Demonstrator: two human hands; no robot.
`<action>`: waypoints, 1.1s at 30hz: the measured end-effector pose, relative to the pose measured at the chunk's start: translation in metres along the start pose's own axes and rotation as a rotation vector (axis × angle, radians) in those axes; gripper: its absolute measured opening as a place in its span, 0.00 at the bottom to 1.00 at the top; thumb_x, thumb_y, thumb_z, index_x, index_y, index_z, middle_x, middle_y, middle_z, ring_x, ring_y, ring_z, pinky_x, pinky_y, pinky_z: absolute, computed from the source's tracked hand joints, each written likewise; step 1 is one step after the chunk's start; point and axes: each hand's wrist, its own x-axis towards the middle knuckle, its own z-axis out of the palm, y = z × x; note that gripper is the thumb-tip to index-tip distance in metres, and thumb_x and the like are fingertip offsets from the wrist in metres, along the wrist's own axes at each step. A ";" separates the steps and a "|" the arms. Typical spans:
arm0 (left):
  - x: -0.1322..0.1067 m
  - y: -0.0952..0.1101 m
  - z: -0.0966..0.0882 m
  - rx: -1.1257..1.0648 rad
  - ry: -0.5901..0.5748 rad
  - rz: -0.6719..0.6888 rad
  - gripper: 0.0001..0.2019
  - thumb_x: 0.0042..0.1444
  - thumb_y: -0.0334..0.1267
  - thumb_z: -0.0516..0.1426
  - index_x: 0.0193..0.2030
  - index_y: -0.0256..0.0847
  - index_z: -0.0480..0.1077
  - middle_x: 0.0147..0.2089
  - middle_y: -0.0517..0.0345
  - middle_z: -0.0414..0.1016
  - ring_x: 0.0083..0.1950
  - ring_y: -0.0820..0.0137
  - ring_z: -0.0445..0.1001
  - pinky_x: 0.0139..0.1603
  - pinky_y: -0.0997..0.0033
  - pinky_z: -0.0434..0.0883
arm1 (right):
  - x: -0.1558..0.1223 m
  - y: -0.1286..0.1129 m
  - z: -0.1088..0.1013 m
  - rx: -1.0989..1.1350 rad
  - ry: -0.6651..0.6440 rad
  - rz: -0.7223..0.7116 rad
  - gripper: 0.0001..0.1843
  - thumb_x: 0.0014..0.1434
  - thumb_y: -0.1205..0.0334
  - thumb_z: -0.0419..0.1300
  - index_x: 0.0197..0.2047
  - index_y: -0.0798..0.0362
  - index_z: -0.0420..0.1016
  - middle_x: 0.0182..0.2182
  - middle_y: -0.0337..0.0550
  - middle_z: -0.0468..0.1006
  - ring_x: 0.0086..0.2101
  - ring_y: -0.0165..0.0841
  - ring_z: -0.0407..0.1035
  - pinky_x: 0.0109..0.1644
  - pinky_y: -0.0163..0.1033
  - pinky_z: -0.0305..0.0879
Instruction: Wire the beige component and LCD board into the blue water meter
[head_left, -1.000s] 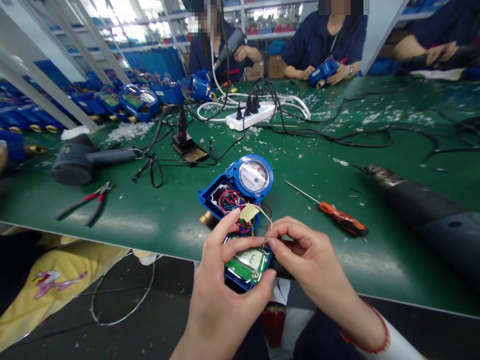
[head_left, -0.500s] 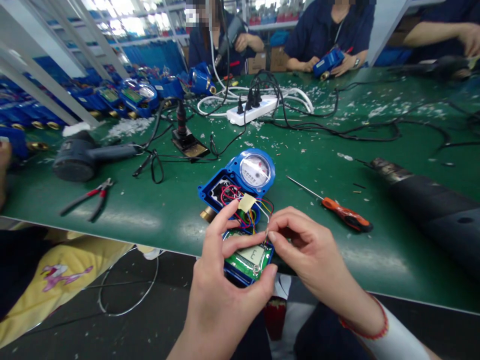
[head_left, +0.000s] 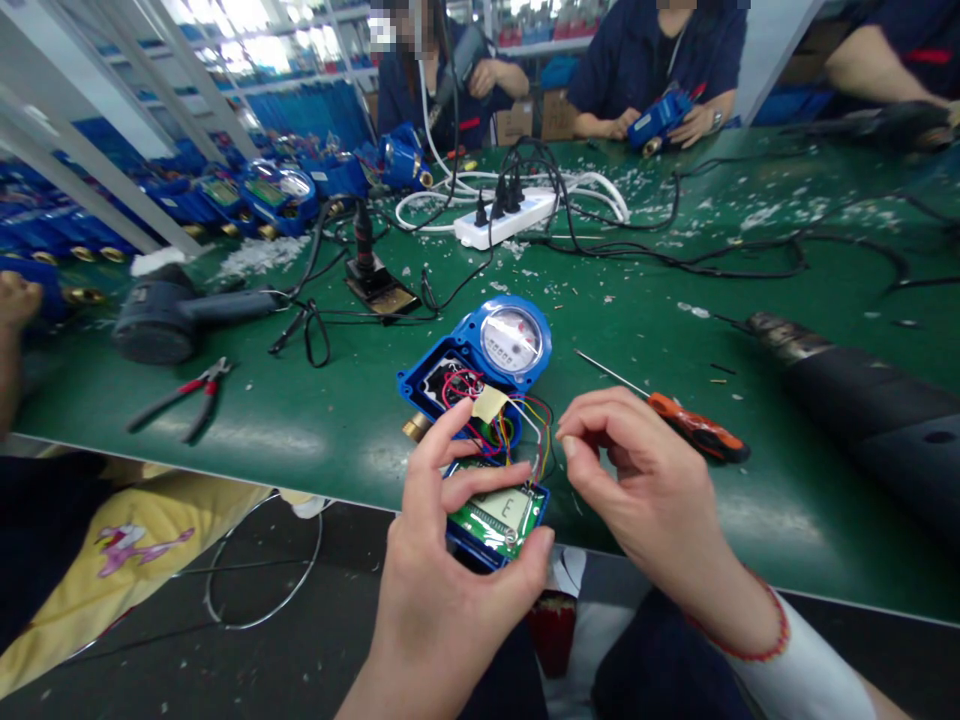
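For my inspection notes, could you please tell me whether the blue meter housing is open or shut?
Open: red wires show uncovered inside the blue meter housing.

1. From here I see my left hand [head_left: 454, 565] curved around the display module [head_left: 504, 522], index finger across its far side, thumb at its near-right corner.
2. My right hand [head_left: 646, 482] hovers right of it, fingertips pinched.

Centre: meter housing [head_left: 474, 345], glossy plastic; fitting [head_left: 413, 428], shiny brassy metal. Tabletop [head_left: 322, 420] smooth, sheeny. Lower left: cloth [head_left: 176, 510], matt.
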 end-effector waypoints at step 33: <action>0.004 0.008 -0.001 0.059 -0.082 0.012 0.40 0.47 0.30 0.63 0.65 0.48 0.51 0.42 0.59 0.81 0.52 0.60 0.77 0.54 0.55 0.73 | -0.018 0.007 0.029 0.243 -0.037 0.296 0.09 0.65 0.64 0.51 0.31 0.54 0.63 0.29 0.39 0.66 0.30 0.29 0.60 0.35 0.33 0.58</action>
